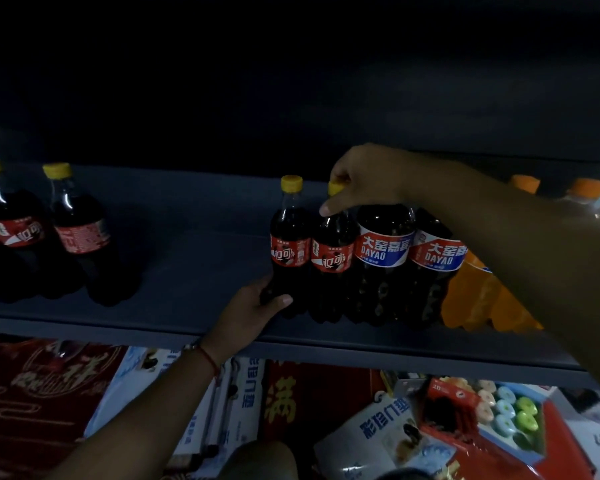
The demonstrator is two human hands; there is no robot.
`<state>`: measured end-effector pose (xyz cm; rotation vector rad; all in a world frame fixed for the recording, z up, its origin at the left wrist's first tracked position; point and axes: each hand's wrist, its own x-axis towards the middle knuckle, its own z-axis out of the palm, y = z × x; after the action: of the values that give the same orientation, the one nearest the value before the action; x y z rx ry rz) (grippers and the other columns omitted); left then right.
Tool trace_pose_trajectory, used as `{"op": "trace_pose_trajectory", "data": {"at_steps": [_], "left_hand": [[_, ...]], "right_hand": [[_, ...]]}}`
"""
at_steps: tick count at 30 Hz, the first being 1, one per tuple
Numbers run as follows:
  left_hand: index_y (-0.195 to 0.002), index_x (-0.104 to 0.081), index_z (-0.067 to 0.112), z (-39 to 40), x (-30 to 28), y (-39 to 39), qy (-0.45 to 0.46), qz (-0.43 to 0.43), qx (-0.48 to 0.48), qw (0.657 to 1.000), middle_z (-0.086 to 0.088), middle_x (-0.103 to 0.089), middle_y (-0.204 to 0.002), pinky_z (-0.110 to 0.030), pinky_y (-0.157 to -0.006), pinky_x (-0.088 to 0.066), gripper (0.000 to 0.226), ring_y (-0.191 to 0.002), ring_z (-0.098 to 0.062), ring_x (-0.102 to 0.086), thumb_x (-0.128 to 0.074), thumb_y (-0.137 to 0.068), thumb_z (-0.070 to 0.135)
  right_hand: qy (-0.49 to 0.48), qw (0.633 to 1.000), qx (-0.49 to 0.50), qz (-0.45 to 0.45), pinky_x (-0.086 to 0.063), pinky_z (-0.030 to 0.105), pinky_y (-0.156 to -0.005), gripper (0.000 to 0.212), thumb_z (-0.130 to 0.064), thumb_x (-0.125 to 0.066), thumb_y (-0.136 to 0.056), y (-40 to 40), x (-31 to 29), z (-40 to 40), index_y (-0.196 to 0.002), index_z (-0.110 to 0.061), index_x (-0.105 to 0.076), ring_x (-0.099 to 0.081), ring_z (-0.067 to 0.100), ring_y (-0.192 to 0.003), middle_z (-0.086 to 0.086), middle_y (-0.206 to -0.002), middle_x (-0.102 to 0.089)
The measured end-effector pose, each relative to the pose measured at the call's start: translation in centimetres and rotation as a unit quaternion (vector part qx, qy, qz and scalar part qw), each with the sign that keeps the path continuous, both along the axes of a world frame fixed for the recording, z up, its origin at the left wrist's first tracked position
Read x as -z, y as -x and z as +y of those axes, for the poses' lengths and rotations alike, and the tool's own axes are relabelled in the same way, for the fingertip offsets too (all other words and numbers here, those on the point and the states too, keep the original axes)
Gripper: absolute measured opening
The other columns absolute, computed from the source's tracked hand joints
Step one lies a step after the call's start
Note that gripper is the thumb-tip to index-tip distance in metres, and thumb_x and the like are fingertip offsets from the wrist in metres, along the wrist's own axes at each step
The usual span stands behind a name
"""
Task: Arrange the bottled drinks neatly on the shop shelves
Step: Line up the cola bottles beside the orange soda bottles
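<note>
My L hand (253, 311) grips one cola bottle (289, 251) low on the shelf (187, 258), R hand (364, 181) pinches the next bottle's cap (334, 188).

Two cola bottles (45, 233) at shelf (194, 237) left end. Well apart to right, row on same shelf: two cola bottles (312, 251), then two Dayao bottles (409, 258), then orange drink bottles (478, 296) touching. Boxed goods (222, 410) below shelf.

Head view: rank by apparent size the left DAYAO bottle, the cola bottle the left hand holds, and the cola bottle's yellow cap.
1. Left DAYAO bottle, visibly wider.
2. Cola bottle gripped low by the left hand.
3. Yellow cap, smallest.
</note>
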<state>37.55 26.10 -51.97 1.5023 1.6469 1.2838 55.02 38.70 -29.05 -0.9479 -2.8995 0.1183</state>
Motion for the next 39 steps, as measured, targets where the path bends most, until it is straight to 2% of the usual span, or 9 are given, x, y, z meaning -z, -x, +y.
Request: {"op": "trace_pose_trajectory", "data": {"at_steps": [7,10,13,17,21,25,27,32,39], "left_hand": [[-0.131,-0.034,0.052,-0.4,0.8,-1.0,-0.008,0.040,-0.045,0.998,0.032,-0.046,-0.124,0.003,-0.094,-0.030,0.044,-0.110,0.031,-0.041,-0.057,-0.098,0.032],[-0.152,-0.030,0.037,-1.5,0.5,-0.8,-0.012,0.033,-0.096,0.995,0.019,-0.044,-0.145,-0.014,-0.110,-0.032,0.067,-0.131,0.009,-0.040,-0.057,-0.093,0.053],[-0.146,-0.044,0.027,-4.5,-1.3,1.2,-0.075,-0.083,-0.233,0.966,0.018,-0.051,-0.136,-0.003,-0.094,-0.040,0.053,-0.121,0.006,-0.050,-0.059,-0.096,0.036],[-0.131,-0.057,0.024,-9.9,-3.6,8.3,-0.190,-0.165,-0.439,0.863,0.015,-0.063,-0.111,-0.021,-0.089,-0.048,0.034,-0.104,0.001,-0.061,-0.060,-0.098,0.028],[-0.134,-0.048,0.015,-13.1,-4.2,17.4,-0.205,-0.196,-0.535,0.796,-0.001,-0.057,-0.117,-0.016,-0.078,-0.042,0.041,-0.111,-0.017,-0.057,-0.062,-0.097,0.026],[-0.141,-0.041,0.023,-13.5,-1.4,24.3,-0.115,-0.146,-0.509,0.840,-0.004,-0.053,-0.135,-0.036,-0.101,-0.048,0.075,-0.122,-0.021,-0.054,-0.070,-0.082,0.059],[-0.143,-0.039,0.026,-13.3,0.1,26.0,-0.085,-0.137,-0.484,0.860,-0.003,-0.051,-0.138,-0.045,-0.106,-0.046,0.096,-0.125,-0.021,-0.052,-0.067,-0.067,0.078],[-0.146,-0.039,0.011,-12.3,2.0,26.5,-0.011,0.045,-0.506,0.862,-0.013,-0.048,-0.134,-0.040,-0.098,-0.047,0.080,-0.121,-0.030,-0.052,-0.070,-0.084,0.053],[-0.134,-0.051,0.000,-11.5,2.6,28.5,0.012,0.155,-0.471,0.869,-0.020,-0.055,-0.115,-0.045,-0.084,-0.049,0.062,-0.104,-0.038,-0.055,-0.065,-0.091,0.042]], "right_hand": [[-0.042,0.999,0.002,-0.001,-0.041,0.026,-0.059,0.039,-0.054,-0.070,-0.080,-0.2,0.6,-0.5,-0.095,-0.018,-0.065,-0.056,0.013,-0.074,-0.001,-0.084,-0.061],[-0.159,0.987,-0.017,0.022,-0.039,0.031,-0.081,0.049,-0.050,-0.066,-0.084,0.0,2.0,-1.0,-0.122,-0.021,-0.058,-0.052,0.021,-0.101,0.003,-0.113,-0.055],[-0.232,0.952,-0.101,0.173,-0.038,0.040,-0.094,0.048,-0.041,-0.063,-0.084,2.4,4.4,-4.0,-0.124,-0.016,-0.058,-0.051,0.030,-0.111,0.008,-0.121,-0.055],[-0.044,0.943,-0.183,0.275,-0.045,0.039,-0.097,0.048,-0.040,-0.062,-0.085,9.4,8.1,-9.5,-0.129,-0.022,-0.056,-0.051,0.021,-0.118,0.000,-0.130,-0.053],[0.212,0.913,-0.152,0.313,-0.039,0.032,-0.102,0.061,-0.038,-0.067,-0.087,19.3,9.7,-13.5,-0.142,-0.032,-0.041,-0.040,0.010,-0.131,-0.010,-0.146,-0.038],[0.339,0.841,-0.068,0.416,-0.036,0.030,-0.099,0.078,-0.038,-0.070,-0.085,29.4,9.5,-15.5,-0.149,-0.027,-0.028,-0.038,0.018,-0.137,0.000,-0.153,-0.032],[0.329,0.838,-0.040,0.433,-0.036,0.028,-0.094,0.080,-0.041,-0.071,-0.084,32.9,9.4,-16.1,-0.150,-0.024,-0.028,-0.042,0.020,-0.134,0.001,-0.151,-0.037],[0.186,0.882,0.031,0.433,-0.049,0.037,-0.086,0.051,-0.038,-0.072,-0.083,36.2,10.2,-16.0,-0.126,-0.023,-0.050,-0.060,0.021,-0.107,0.000,-0.117,-0.062],[0.250,0.894,0.024,0.371,-0.049,0.025,-0.075,0.025,-0.013,-0.075,-0.082,30.8,6.9,-13.4,-0.104,-0.014,-0.062,-0.063,0.013,-0.086,-0.001,-0.088,-0.067]]}}
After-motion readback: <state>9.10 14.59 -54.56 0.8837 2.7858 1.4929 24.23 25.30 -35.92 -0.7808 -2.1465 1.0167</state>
